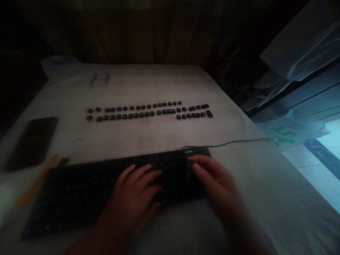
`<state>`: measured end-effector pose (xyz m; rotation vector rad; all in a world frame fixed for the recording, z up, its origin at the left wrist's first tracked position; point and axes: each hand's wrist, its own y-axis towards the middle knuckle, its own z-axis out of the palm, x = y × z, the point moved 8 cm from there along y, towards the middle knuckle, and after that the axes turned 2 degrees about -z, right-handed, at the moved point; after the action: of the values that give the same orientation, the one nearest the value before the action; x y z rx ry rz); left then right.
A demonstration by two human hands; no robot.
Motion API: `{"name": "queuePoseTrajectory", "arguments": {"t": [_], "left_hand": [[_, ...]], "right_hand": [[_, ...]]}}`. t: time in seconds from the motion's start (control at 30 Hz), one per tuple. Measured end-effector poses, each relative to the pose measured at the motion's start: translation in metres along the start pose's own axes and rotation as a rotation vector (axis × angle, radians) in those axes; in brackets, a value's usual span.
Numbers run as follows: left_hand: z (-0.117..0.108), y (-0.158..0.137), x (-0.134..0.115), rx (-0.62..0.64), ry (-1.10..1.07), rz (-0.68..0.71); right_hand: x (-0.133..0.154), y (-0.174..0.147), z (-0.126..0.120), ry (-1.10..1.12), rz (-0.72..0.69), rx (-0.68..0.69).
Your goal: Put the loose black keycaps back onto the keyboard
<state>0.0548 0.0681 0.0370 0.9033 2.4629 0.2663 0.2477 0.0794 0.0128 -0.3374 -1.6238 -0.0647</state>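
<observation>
A black keyboard [77, 191] lies slantwise across the near part of the table. My left hand [138, 191] rests on its middle, fingers apart and stretched over the keys. Over the keyboard's right end is my right hand [212, 177], thumb and forefinger pinched together close to the keys. Whatever sits between those fingertips is too dark and blurred to name. Beyond the keyboard, several loose black keycaps [130, 116] stand in rows on the white cloth, with a longer keycap [209, 113] at the right end.
A dark phone [33, 141] lies at the left. Beside the keyboard's left end is a blurred orange stick-like tool [39, 179]. The keyboard's cable [225, 143] runs right over the white table cloth [148, 83]. Pale draped fabric [305, 39] hangs at the right.
</observation>
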Motion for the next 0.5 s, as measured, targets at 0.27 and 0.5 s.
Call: {"name": "queuePoseTrajectory", "arguments": {"t": [0.27, 0.5], "left_hand": [[0.003, -0.03, -0.016, 0.013, 0.224, 0.076], [0.006, -0.047, -0.014, -0.07, 0.184, 0.0]], "right_hand": [[-0.003, 0.0, 0.007, 0.043, -0.003, 0.012], [-0.008, 0.0, 0.014, 0.003, -0.021, 0.021]]}}
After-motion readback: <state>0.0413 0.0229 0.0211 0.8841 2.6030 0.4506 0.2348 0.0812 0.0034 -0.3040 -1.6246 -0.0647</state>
